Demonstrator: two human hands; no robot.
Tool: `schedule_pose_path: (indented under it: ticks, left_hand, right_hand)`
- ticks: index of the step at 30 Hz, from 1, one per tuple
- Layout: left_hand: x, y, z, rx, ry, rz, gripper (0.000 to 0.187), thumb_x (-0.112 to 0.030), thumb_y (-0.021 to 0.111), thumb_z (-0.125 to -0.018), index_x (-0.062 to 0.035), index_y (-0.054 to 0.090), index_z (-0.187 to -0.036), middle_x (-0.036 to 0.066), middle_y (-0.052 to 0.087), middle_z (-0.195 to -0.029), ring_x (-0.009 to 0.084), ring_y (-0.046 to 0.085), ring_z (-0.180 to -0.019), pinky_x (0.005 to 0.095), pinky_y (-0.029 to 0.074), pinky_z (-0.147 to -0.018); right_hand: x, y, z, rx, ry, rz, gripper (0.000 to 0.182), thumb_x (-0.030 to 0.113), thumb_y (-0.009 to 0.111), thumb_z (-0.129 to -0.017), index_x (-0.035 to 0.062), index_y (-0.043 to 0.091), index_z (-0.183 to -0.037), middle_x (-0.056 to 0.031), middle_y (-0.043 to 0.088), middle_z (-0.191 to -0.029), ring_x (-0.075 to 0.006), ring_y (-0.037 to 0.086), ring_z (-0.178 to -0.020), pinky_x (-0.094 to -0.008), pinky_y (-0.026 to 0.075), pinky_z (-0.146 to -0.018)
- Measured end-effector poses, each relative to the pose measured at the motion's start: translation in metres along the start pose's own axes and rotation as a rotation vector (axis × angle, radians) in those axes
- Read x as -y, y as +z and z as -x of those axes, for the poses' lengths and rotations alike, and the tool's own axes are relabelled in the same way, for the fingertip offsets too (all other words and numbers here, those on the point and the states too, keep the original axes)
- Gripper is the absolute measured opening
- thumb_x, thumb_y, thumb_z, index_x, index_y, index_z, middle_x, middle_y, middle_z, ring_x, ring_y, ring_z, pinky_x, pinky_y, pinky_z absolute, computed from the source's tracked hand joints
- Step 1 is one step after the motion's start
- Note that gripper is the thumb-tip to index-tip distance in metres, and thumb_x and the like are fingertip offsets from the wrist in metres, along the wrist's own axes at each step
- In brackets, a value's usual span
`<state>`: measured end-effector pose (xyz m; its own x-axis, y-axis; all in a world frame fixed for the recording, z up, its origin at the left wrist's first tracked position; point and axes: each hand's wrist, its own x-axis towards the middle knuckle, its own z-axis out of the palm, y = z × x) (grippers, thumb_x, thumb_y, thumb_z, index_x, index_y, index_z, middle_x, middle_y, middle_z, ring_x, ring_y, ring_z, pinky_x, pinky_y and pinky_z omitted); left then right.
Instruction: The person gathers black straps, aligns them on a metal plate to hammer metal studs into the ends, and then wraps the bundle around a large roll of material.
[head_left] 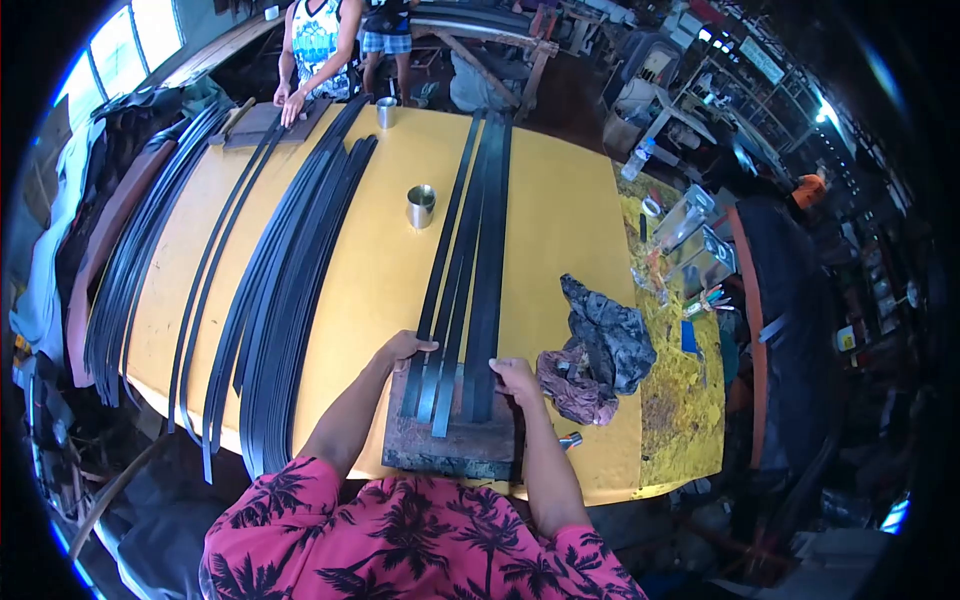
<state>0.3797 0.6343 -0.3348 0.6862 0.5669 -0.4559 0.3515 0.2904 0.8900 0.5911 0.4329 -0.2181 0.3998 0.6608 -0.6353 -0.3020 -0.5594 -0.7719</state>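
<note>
Several long black strips point(462, 260), belt-like, run from the far table edge down to a dark worn board point(440, 455) in front of me. Their near ends fan out slightly over the board. At the left edge of the bundle, my left hand point(406, 347) is closed, its thumb on the outermost strip. Opposite it, my right hand point(515, 378) pinches the right edge of the widest strip, close to the board's side. The fingers under both hands are partly hidden.
More black strips point(300, 260) lie in bundles on the yellow table point(570, 190). Two metal cups point(420, 207) stand farther back. Crumpled dark cloth point(610, 345) lies at the right, before clear containers point(700, 255). A co-worker's hands point(290, 105) are over another board.
</note>
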Motion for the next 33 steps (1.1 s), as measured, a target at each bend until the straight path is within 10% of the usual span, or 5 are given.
schedule_pose_path:
  ticks: [7,9,16,33]
  left_hand:
    - [-0.062,0.022,0.056,-0.144,-0.091,-0.468,0.046,-0.037,0.079,-0.078,0.0007,0.068,-0.101,0.015,0.069,-0.089,0.032,0.067,-0.082,0.0411,0.053,-0.075]
    - [-0.082,0.049,0.087,-0.758,0.141,-0.891,0.058,-0.038,0.078,-0.078,0.0014,0.059,-0.115,0.02,0.063,-0.106,0.036,0.063,-0.099,0.0449,0.05,-0.084]
    - [-0.082,0.123,0.164,-0.126,0.641,-0.913,0.068,-0.045,0.068,-0.085,-0.0042,0.047,-0.136,0.019,0.048,-0.136,0.0364,0.046,-0.127,0.0484,0.038,-0.105]
    - [-0.059,0.145,0.17,0.027,0.602,-1.272,0.077,-0.055,0.058,-0.089,-0.0125,0.035,-0.15,0.014,0.03,-0.157,0.0322,0.023,-0.147,0.0606,0.015,-0.117]
  right_hand:
    - [-0.016,-0.019,-0.028,0.041,-0.22,0.231,0.03,0.019,0.08,-0.077,0.0078,0.057,-0.062,0.004,0.047,-0.056,-0.0077,0.043,-0.048,-0.0264,0.032,-0.044]
    - [-0.027,-0.026,-0.049,-0.121,-0.143,0.555,0.033,0.025,0.083,-0.068,-0.002,0.068,-0.079,-0.0161,0.069,-0.073,-0.0279,0.066,-0.065,-0.0397,0.05,-0.063]
    - [-0.02,-0.036,-0.025,-0.194,-0.239,0.654,0.046,0.034,0.084,-0.066,-0.0036,0.07,-0.087,-0.0248,0.07,-0.088,-0.0382,0.069,-0.089,-0.0446,0.052,-0.079]
    - [-0.007,-0.013,0.039,-0.394,-0.544,1.003,0.051,0.03,0.072,-0.082,-0.0018,0.056,-0.118,-0.0242,0.065,-0.107,-0.0401,0.064,-0.102,-0.0467,0.052,-0.087]
